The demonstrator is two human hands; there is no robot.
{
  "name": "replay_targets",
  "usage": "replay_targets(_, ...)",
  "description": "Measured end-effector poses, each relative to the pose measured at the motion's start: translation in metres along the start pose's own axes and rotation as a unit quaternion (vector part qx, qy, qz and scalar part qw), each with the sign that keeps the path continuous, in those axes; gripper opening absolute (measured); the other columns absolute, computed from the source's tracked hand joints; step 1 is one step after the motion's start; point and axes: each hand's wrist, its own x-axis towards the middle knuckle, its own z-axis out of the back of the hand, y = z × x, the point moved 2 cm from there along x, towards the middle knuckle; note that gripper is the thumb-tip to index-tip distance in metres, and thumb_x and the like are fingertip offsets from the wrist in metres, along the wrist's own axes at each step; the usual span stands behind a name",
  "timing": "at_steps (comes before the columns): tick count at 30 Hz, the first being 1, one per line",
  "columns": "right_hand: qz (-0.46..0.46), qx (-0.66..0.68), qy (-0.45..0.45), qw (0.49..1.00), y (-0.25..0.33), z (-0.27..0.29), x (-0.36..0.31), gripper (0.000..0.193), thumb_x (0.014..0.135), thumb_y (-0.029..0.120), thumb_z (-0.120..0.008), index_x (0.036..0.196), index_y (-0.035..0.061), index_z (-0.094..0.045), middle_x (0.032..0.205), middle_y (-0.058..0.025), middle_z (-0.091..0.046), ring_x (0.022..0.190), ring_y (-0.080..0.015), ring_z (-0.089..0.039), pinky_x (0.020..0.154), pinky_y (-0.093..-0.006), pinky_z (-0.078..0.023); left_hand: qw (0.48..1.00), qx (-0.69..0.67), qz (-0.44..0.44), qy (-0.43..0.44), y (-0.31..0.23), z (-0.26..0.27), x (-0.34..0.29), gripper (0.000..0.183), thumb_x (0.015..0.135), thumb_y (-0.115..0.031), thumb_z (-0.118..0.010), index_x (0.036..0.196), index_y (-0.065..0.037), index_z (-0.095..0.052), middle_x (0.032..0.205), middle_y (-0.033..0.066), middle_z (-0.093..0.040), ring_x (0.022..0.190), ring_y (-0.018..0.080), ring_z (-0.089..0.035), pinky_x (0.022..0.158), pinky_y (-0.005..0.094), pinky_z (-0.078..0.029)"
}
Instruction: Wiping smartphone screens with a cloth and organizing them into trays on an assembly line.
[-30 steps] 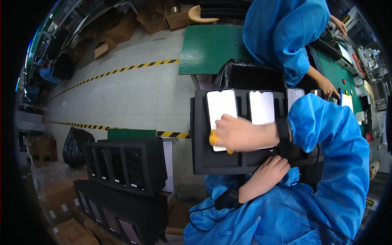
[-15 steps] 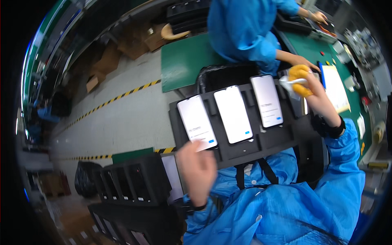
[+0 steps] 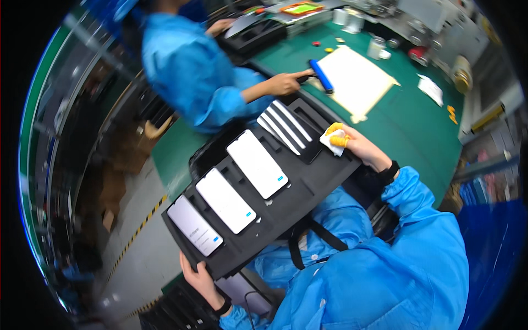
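Note:
A black foam tray (image 3: 308, 190) lies slanted in front of me, holding several smartphones. Three have lit white screens: a left phone (image 3: 195, 226), a middle phone (image 3: 225, 201) and another lit phone (image 3: 257, 164). A dark phone (image 3: 290, 132) at the right end carries bright striped reflections. My left hand (image 3: 201, 279) grips the tray's near left corner, its fingers partly hidden along the edge. Yellow finger cots cover fingertips of my right hand (image 3: 360, 147), which is closed on a crumpled white wipe (image 3: 333, 144) at the tray's right end.
Beyond the tray a co-worker in blue (image 3: 192, 71) holds a blue roller (image 3: 321, 76) by a white sheet (image 3: 355, 77) taped to a green bench (image 3: 407, 124). Jars (image 3: 376, 47) stand farther back. More black trays (image 3: 176, 308) are at lower left.
My view has swung right, showing more of the bench. My left hand has gone from the left phone to the tray's corner. The right hand with the wipe is lower, beside the tray's right end.

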Motion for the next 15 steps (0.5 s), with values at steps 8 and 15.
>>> replay_targets(8, 0.107, 0.042, -0.321, 0.940, -0.001, 0.122, -0.192, 0.023, 0.093, 0.019, -0.060, 0.112, 0.0051, -0.056, 0.094, 0.0000, -0.058, 0.084, -0.0082, -0.054, 0.075, -0.0220, -0.042, 0.943, -0.022, -0.259, 0.208, -0.185, -0.118, 0.076, 0.059, 0.071, 0.004, -0.048, 0.130, 0.008, -0.047, 0.134, 0.0191, -0.047, 0.128, 0.0298, -0.044, 0.108, 0.0355, -0.030)
replay_targets(15, 0.093, 0.032, -0.537, 0.838, -0.047, 0.213, -0.318, 0.018, 0.094, 0.015, -0.055, 0.110, 0.0068, -0.057, 0.090, 0.0022, -0.058, 0.081, -0.0064, -0.053, 0.072, -0.0214, -0.041, 0.786, -0.136, -0.480, 0.365, -0.346, -0.385, 0.077, 0.050, 0.073, 0.002, -0.054, 0.122, 0.007, -0.050, 0.125, 0.0228, -0.053, 0.118, 0.0362, -0.051, 0.102, 0.0394, -0.039)
